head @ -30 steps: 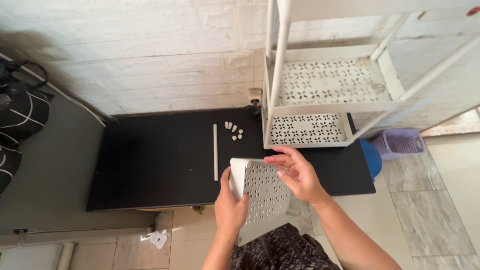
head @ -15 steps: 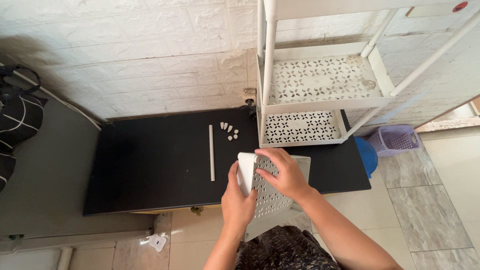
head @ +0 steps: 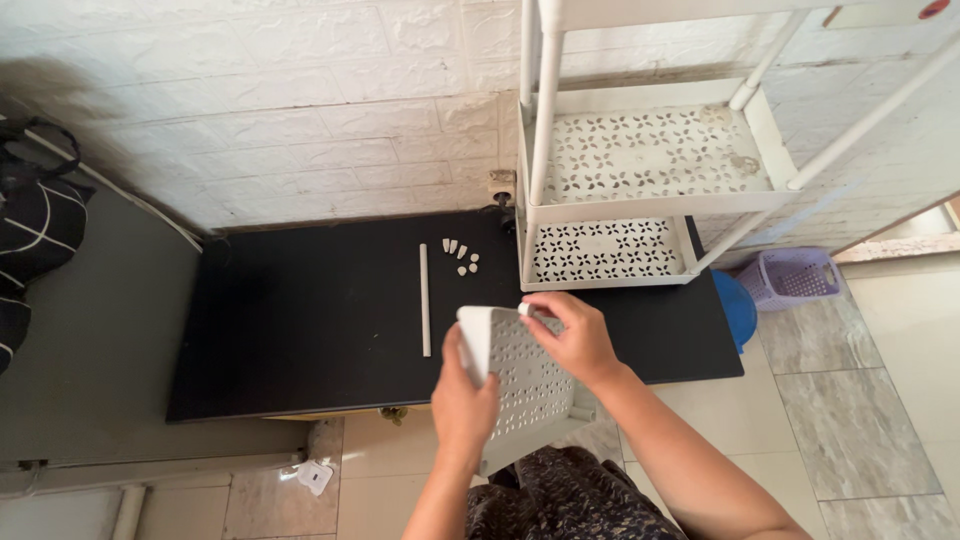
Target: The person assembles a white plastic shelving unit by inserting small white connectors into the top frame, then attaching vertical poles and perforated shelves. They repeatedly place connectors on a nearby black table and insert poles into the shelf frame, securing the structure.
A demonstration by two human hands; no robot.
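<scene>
Head camera looks down at two bare hands and a black table by a white brick wall.

Both hands hold a white shelf tray with lots of small holes in it. It is up in the air, tilted, over the near edge of the table and the person's lap. The left hand has its grip closed on the left edge of the shelf tray, with the thumb on top. The right hand has its grip closed on the top edge, fingers curled over the rim. I cannot tell if those fingers also pinch a small piece there.

Farther back on the table lies a thin white rod, pointing away from the person. Just beside its far end sits a little bunch of small white pegs. They are apart from the hands.

On the right end of the table stands a white rack. It has two shelves with the same hole pattern, and white poles going up.

On the tiled floor to the right are a blue round thing and a small purple basket. A black bag rests at the far left.
</scene>
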